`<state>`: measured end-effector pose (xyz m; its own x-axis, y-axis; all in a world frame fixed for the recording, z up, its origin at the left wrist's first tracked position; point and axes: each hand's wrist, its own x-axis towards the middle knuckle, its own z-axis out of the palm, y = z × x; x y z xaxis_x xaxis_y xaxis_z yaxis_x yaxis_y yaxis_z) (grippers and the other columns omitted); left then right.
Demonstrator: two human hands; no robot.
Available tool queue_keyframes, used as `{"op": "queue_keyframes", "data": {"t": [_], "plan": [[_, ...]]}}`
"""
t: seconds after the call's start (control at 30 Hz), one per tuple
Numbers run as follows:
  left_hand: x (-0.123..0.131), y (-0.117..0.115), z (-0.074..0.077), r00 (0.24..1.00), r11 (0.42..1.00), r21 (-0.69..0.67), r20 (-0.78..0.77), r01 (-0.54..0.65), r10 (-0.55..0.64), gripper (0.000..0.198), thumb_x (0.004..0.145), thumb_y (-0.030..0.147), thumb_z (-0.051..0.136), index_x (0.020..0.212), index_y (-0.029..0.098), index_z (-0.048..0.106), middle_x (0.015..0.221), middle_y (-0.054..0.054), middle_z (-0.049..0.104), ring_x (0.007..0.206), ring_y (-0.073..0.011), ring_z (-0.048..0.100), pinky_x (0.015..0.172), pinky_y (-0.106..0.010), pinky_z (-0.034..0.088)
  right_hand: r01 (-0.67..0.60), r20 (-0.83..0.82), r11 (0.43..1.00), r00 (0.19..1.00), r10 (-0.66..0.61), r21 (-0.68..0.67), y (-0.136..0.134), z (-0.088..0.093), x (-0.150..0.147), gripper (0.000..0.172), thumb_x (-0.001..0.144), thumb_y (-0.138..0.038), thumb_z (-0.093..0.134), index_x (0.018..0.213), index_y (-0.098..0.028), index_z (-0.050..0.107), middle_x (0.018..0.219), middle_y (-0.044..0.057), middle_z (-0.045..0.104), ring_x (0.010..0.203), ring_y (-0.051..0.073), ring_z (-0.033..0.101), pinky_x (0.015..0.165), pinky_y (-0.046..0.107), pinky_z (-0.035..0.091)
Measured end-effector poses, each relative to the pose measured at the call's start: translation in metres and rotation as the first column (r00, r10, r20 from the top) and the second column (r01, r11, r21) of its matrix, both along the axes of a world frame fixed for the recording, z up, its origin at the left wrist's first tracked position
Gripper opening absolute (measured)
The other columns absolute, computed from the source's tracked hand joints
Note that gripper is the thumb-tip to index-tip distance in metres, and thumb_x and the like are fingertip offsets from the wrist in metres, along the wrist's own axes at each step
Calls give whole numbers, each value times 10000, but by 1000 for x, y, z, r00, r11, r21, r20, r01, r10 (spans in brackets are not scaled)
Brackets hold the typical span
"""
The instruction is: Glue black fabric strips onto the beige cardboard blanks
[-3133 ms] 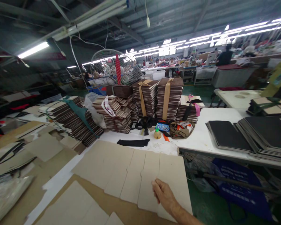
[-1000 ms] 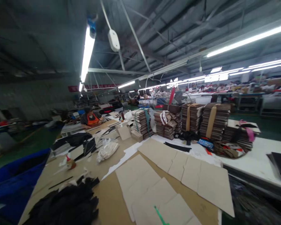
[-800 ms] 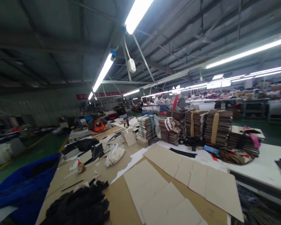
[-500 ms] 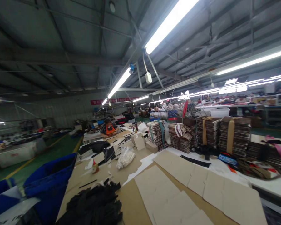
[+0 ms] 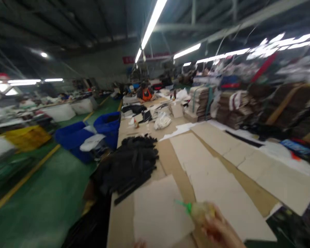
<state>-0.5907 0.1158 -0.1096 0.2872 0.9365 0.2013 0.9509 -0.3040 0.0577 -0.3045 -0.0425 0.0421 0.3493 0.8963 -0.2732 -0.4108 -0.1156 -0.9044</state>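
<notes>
The right fingers (image 5: 213, 226) grip a bottle (image 5: 199, 212) inside their curl, its green nozzle (image 5: 188, 207) out over a card (image 5: 160, 210). The left fingers (image 5: 140, 245) barely show at the card's near end; open or closed, I cannot tell. Beyond, black strips (image 5: 130, 162) lie on the desk (image 5: 166, 155).

A factory workshop: its long surface (image 5: 166, 153) carries repeated parts in bulk, beige panels (image 5: 214, 179) laid out overlapping and a heap of black strips (image 5: 131, 158). Bound stacks of sheets (image 5: 200, 101) stand along its right side. To its left, blue bins (image 5: 73, 136) sit on a green floor (image 5: 54, 193) marked with yellow lines (image 5: 26, 177). Tube lights (image 5: 153, 26) hang above it under a beamed roof (image 5: 67, 31); toward its far end is a person in an orange apron (image 5: 146, 94).
</notes>
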Motion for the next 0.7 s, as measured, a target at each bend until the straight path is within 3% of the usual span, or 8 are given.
{"op": "queue_keyframes", "data": {"t": [0.07,0.1,0.17,0.3,0.47,0.7], "plan": [[-46,-55,-6,996,995,-64,-39,74,-77,421,919,322,650,1339,337,645,1450,-43,606,1310,-264,576,1065,-469,547,122,-95,984,986,-135,-132,-3,-14,-2,589,686,-574,864,1138,-292,612,931,-3,712,668,150,647,515,236,478],[-59,-74,-4,989,987,-69,-27,143,-145,458,919,281,607,1376,280,626,1427,-65,628,1343,-276,559,1107,-491,523,142,-127,976,978,-163,-164,-4,-19,-2,599,685,-577,859,1145,-280,618,956,9,718,704,165,661,534,246,501],[-70,-92,0,978,978,-26,35,206,-205,485,920,220,554,1404,210,594,1433,-103,623,1361,-299,543,1104,-530,518,171,-188,956,958,-219,-240,-3,-27,0,606,641,-587,871,1099,-258,650,995,29,729,748,189,672,567,273,552],[-61,-88,9,970,978,3,133,207,-205,486,900,194,570,1386,176,581,1420,-130,621,1357,-312,536,1106,-555,505,131,-248,949,947,-205,-286,-3,-27,0,654,578,-564,909,1107,-270,660,1042,32,741,801,215,692,585,291,592],[-57,-88,10,960,977,-28,192,213,-204,478,898,190,586,1376,188,579,1432,-120,609,1378,-313,513,1130,-554,483,89,-204,954,967,-152,-287,4,-26,-13,783,499,-506,966,1156,-277,607,944,18,746,678,187,679,529,267,570],[-59,-90,7,952,971,-25,207,237,-227,448,879,178,596,1326,182,612,1423,-116,614,1402,-312,483,1148,-566,466,156,0,954,987,-161,-257,8,-28,-12,648,534,-529,947,1019,-242,629,818,-9,708,576,140,637,462,212,528]]}}
